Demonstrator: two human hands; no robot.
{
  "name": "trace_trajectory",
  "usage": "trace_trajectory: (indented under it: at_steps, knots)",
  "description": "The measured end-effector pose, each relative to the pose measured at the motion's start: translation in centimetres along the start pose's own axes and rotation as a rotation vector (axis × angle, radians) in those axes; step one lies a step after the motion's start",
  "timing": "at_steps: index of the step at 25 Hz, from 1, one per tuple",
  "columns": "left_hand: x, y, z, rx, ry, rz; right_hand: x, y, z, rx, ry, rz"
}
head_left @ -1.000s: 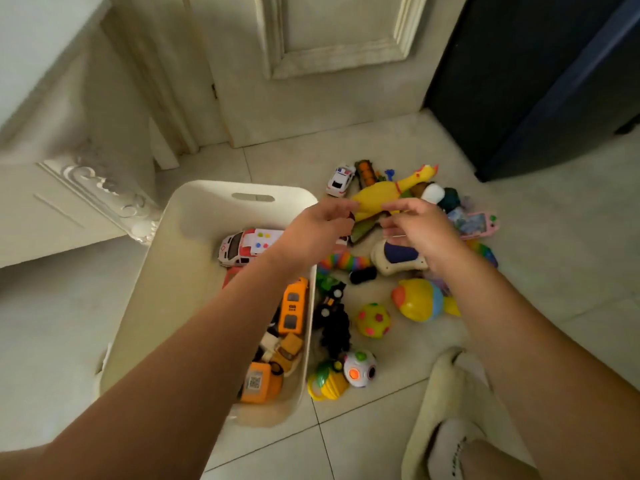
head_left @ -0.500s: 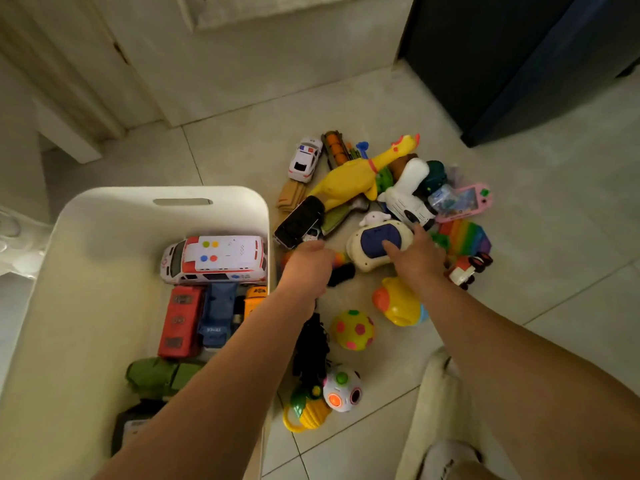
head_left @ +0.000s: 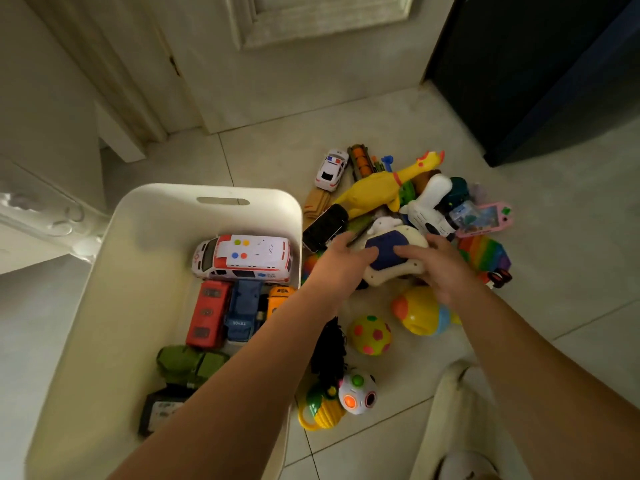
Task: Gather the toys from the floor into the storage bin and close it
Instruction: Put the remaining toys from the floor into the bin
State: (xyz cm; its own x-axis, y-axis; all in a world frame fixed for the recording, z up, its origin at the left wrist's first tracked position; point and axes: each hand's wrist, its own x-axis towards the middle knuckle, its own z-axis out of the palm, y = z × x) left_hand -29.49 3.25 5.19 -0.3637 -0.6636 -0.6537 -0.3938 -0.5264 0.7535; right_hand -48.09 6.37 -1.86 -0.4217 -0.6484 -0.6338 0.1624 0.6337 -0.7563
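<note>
A white storage bin [head_left: 104,306] stands on the floor at the left, holding an ambulance [head_left: 242,258], a red bus [head_left: 207,311], a blue truck and other vehicles. To its right lies a pile of toys. My left hand [head_left: 341,265] and my right hand [head_left: 438,268] grip a cream and navy toy [head_left: 391,249] from both sides, thumbs on top. Behind it lie a yellow rubber chicken [head_left: 384,188], a white police car [head_left: 331,169] and a pink handheld game [head_left: 485,220].
A yellow duck toy [head_left: 420,311], a spotted ball [head_left: 370,335], a white puzzle ball [head_left: 357,395] and a pineapple rattle [head_left: 322,408] lie on the tiles nearer me. A dark cabinet [head_left: 540,71] stands at back right, a white door [head_left: 294,57] behind. My slipper [head_left: 450,427] is at bottom right.
Both hands have closed in on the cream and navy toy from either side. The camera view has shifted a little.
</note>
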Motion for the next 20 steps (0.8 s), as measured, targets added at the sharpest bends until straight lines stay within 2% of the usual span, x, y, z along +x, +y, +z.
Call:
trace_trajectory:
  at_steps: [2,4,6,8,10,15,17,20]
  knots:
    - [-2.0,1.4,-0.7,0.041,0.034,0.144,-2.5,-2.5,-0.8,0.296,-0.194,-0.055]
    - [-4.3,2.6,-2.1,-0.012,0.032,0.273,-5.6,-5.9,-1.0,0.461,-0.374,-0.123]
    - [-6.4,3.2,-3.7,-0.173,-0.062,0.319,-9.1,-9.0,-0.2,0.493,-0.579,-0.177]
    - [-8.9,3.4,-5.9,-0.26,-0.16,0.335,-11.7,-10.9,1.9,0.409,-0.699,-0.23]
    - [-10.9,3.0,-8.4,-0.227,-0.116,0.393,-13.4,-12.0,4.9,0.279,-0.734,-0.269]
    - [-12.8,-3.1,-14.1,-0.025,0.293,0.445,-16.1,-11.3,15.0,-0.111,-0.709,-0.13]
    - [-13.1,-6.3,-15.3,0.036,0.436,0.361,-17.2,-9.7,19.5,-0.218,-0.702,-0.068]
    - [-12.7,-10.4,-16.6,0.163,0.493,0.199,-17.0,-5.9,24.8,-0.178,-0.701,0.082]
